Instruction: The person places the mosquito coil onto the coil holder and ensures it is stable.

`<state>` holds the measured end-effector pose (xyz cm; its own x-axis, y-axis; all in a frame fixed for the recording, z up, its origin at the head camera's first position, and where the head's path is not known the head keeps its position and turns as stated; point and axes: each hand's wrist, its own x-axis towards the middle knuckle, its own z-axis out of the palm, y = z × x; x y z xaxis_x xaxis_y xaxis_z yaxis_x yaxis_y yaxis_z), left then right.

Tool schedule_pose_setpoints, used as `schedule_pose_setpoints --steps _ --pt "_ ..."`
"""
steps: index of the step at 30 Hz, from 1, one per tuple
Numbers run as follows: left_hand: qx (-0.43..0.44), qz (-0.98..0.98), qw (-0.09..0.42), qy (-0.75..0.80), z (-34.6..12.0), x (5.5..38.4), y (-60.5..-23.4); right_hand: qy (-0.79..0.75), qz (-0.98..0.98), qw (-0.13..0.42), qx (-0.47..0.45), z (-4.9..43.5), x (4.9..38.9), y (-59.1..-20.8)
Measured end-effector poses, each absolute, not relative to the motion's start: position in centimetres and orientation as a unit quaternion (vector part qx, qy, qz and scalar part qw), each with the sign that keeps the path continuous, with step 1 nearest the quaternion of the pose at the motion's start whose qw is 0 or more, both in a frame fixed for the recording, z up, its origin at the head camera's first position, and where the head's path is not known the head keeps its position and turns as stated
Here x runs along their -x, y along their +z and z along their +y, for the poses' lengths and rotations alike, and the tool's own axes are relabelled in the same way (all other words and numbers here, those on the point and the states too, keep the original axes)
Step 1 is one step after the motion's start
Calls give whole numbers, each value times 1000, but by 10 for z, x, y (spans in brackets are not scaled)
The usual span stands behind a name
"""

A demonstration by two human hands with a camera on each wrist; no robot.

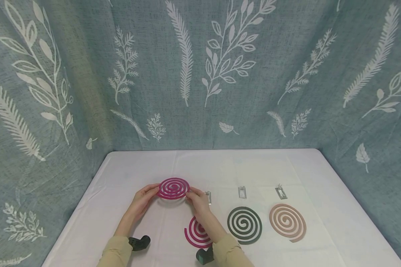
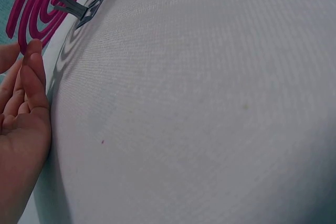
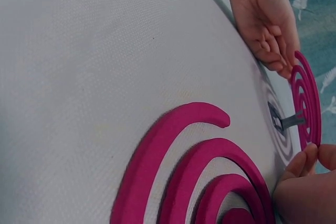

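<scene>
A magenta mosquito coil (image 1: 175, 187) is level above the table, between both hands. My left hand (image 1: 141, 202) pinches its left rim between thumb and fingers. On the opposite side, my right hand (image 1: 199, 202) pinches the rim the same way. Under the coil is a small metal stand (image 2: 73, 8) with its base on the cloth; its upright prong meets the coil's centre in both wrist views. A second magenta coil (image 3: 181, 121) lies flat on the table, partly hidden below my right forearm in the head view.
A dark green coil (image 1: 244, 225) and a brown coil (image 1: 287, 221) lie flat to the right. Behind them are two metal stands (image 1: 242, 192), and another stand (image 1: 209, 197) is just beyond my right hand. A patterned curtain (image 1: 200, 122) encloses the white table (image 1: 147, 163).
</scene>
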<state>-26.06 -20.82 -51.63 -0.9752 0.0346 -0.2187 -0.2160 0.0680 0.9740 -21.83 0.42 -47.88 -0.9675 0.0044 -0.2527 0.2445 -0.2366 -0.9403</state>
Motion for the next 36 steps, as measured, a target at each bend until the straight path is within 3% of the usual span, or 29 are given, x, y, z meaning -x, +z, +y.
schedule_pose_setpoints --steps 18,27,36 --pt "59 721 95 684 -208 260 -515 -782 609 74 -108 2 221 -482" --pt "59 722 94 683 -209 261 -516 -778 612 79 -118 0 237 -510" --pt "57 720 90 686 -209 262 -518 -783 605 81 -119 0 239 -515"
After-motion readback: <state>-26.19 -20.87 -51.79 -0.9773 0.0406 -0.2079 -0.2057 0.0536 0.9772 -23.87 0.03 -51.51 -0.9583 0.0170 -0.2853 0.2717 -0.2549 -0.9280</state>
